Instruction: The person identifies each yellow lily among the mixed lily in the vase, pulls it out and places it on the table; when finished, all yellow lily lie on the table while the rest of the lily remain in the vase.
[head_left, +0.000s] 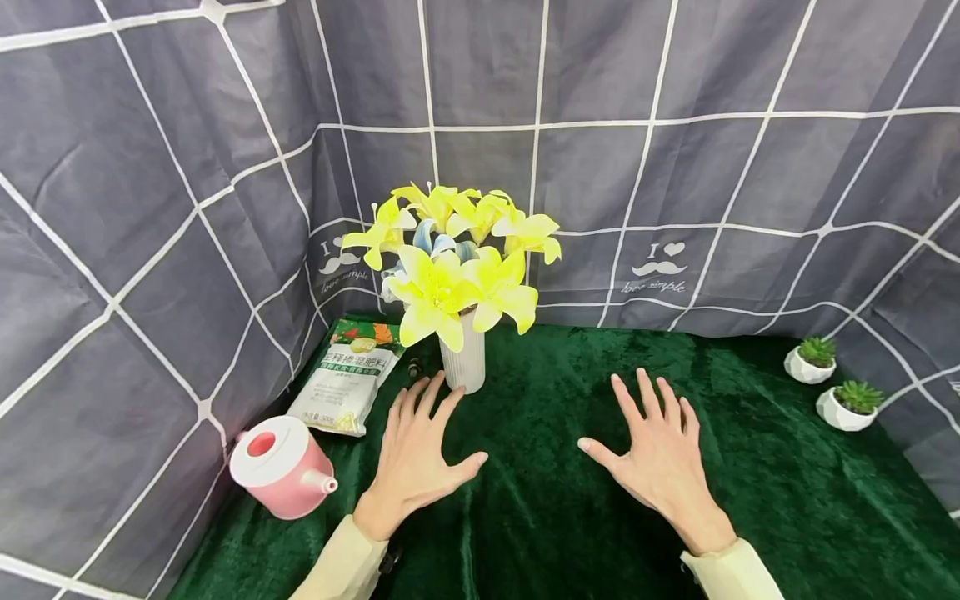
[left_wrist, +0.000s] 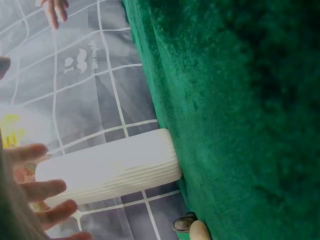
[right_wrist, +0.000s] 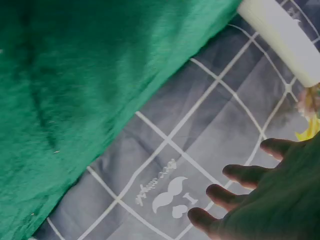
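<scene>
In the head view a ribbed white vase [head_left: 467, 354] stands upright near the back, filled with large yellow lilies [head_left: 450, 279] and some pale blue blooms. My left hand [head_left: 418, 458] is spread just in front of it, its fingertips close to the vase's base and nothing in its grasp. The right hand [head_left: 660, 454] hovers over the cloth further right, fingers spread and holding nothing. In the left wrist view the vase [left_wrist: 115, 165] lies beyond the left fingers [left_wrist: 47, 191]. The right wrist view shows right fingers [right_wrist: 245, 175] extended, with the vase [right_wrist: 285, 37] at upper right.
A pink watering can [head_left: 288, 479] with a white top stands at left, beside a fertilizer bag [head_left: 348, 379]. A small dark object [head_left: 414, 367] sits between bag and vase. Two succulents in white pots [head_left: 843, 412] stand at far right. Dark green velvet cloth [head_left: 540, 500] covers the table; grey checked curtains [head_left: 592, 183] enclose it.
</scene>
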